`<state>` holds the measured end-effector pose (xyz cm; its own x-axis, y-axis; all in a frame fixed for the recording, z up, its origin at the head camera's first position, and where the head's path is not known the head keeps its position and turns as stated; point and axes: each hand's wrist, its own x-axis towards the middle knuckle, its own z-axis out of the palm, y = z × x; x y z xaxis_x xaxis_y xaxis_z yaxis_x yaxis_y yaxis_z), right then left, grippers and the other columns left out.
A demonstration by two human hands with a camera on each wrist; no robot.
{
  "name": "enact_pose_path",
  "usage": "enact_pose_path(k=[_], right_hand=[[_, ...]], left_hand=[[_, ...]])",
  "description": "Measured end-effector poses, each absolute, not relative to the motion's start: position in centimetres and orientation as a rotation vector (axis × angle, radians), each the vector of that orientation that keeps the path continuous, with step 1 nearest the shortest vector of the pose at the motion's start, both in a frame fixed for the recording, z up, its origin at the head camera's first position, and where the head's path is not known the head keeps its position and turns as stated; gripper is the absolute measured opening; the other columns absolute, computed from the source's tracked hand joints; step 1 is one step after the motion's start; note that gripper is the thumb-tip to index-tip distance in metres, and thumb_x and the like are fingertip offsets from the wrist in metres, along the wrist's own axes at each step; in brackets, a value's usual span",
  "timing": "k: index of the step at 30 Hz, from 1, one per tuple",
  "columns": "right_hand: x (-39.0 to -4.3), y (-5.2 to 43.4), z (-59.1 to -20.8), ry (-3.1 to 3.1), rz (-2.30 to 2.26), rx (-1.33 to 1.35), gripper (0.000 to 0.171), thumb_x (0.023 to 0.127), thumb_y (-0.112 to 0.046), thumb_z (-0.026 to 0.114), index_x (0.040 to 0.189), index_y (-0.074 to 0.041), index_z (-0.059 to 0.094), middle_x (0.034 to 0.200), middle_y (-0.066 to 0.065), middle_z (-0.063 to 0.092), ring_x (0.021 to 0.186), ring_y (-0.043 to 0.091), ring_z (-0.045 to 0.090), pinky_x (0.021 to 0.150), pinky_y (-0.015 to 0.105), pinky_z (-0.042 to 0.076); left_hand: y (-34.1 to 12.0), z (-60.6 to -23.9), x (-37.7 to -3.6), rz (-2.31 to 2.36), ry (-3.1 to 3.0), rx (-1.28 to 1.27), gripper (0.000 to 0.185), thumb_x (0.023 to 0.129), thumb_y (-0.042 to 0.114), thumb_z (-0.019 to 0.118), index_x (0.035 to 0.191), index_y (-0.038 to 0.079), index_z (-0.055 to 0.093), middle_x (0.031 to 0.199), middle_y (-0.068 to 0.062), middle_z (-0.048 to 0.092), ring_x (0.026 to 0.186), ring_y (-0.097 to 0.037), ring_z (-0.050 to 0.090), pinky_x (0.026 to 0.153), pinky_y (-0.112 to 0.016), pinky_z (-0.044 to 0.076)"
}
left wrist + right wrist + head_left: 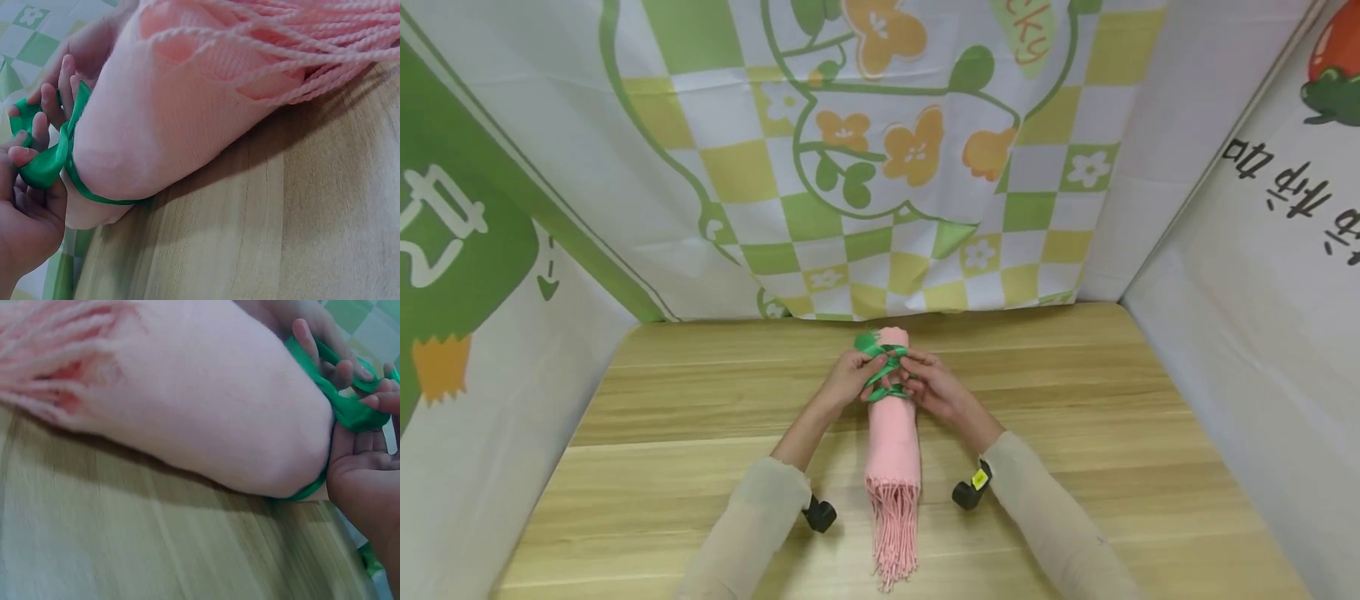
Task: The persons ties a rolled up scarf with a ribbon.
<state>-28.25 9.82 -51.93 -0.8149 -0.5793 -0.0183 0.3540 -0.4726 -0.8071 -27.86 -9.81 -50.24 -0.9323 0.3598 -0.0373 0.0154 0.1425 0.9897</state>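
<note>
A rolled pink scarf point(893, 442) lies lengthwise on the table, its twisted fringe point(895, 533) pointing toward me. Green satin ribbon point(53, 164) is wrapped round the roll near its far end, with loops standing up on top. My left hand point(852, 375) pinches one part of the ribbon between thumb and fingers, at the roll's left side. From the right side, my right hand point(934, 385) pinches another part of it. In the right wrist view the ribbon point(359, 412) passes between the fingertips of both hands, which are close together over the scarf.
The wooden table point(700, 417) runs back to a checked, flower-printed cloth point(925, 250) hanging behind it. White printed panels point(1247, 350) stand at both sides. Each sleeve carries a small black device point(967, 495) at the wrist.
</note>
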Motion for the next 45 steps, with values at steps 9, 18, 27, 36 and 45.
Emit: enact_pose_path(k=[9, 18, 27, 36, 45], right_hand=[[-27.9, 10.5, -51.2, 1.555, -2.175, -0.478, 0.035, 0.097, 0.002, 0.042, 0.085, -0.014, 0.071, 0.075, -0.003, 0.060, 0.063, 0.007, 0.049, 0.064, 0.020, 0.045], [-27.5, 9.4, -51.0, 2.203, -1.921, -0.371, 0.015, 0.091, -0.003, 0.068, 0.095, 0.011, 0.064, 0.076, -0.001, 0.062, 0.066, 0.006, 0.058, 0.059, 0.020, 0.048], [-27.7, 8.7, -51.2, 2.372, -1.942, -0.399, 0.026, 0.086, -0.005, 0.076, 0.098, -0.002, 0.053, 0.090, 0.005, 0.055, 0.079, 0.015, 0.050, 0.062, 0.020, 0.043], [-27.8, 7.7, -51.4, 2.547, -1.896, -0.314, 0.011, 0.087, -0.001, 0.069, 0.097, 0.001, 0.066, 0.056, -0.004, 0.044, 0.051, 0.005, 0.039, 0.048, 0.018, 0.033], [-27.5, 6.8, -51.6, 2.377, -2.138, -0.166, 0.015, 0.091, 0.005, 0.065, 0.103, 0.005, 0.072, 0.065, 0.012, 0.068, 0.041, 0.007, 0.049, 0.041, 0.019, 0.042]], left_hand=[[-10.1, -50.3, -28.1, 1.904, 2.171, 0.309, 0.036, 0.105, 0.018, 0.051, 0.082, -0.005, 0.068, 0.060, 0.006, 0.062, 0.045, -0.006, 0.045, 0.048, -0.019, 0.040], [-10.0, -50.4, -27.8, 1.936, 2.168, 0.305, 0.034, 0.104, 0.015, 0.052, 0.081, -0.008, 0.065, 0.057, 0.003, 0.059, 0.046, -0.006, 0.046, 0.048, -0.020, 0.038], [-10.2, -50.0, -27.7, 1.930, 2.193, 0.305, 0.035, 0.104, 0.018, 0.053, 0.077, -0.003, 0.065, 0.053, 0.006, 0.054, 0.048, -0.007, 0.048, 0.051, -0.022, 0.041], [-9.7, -50.1, -27.5, 1.959, 2.164, 0.336, 0.037, 0.104, 0.017, 0.053, 0.086, -0.013, 0.066, 0.060, 0.002, 0.061, 0.046, -0.007, 0.046, 0.047, -0.020, 0.038], [-9.4, -50.3, -27.7, 1.964, 2.179, 0.311, 0.039, 0.104, 0.019, 0.054, 0.078, -0.009, 0.066, 0.051, 0.004, 0.053, 0.043, -0.009, 0.043, 0.045, -0.021, 0.034]])
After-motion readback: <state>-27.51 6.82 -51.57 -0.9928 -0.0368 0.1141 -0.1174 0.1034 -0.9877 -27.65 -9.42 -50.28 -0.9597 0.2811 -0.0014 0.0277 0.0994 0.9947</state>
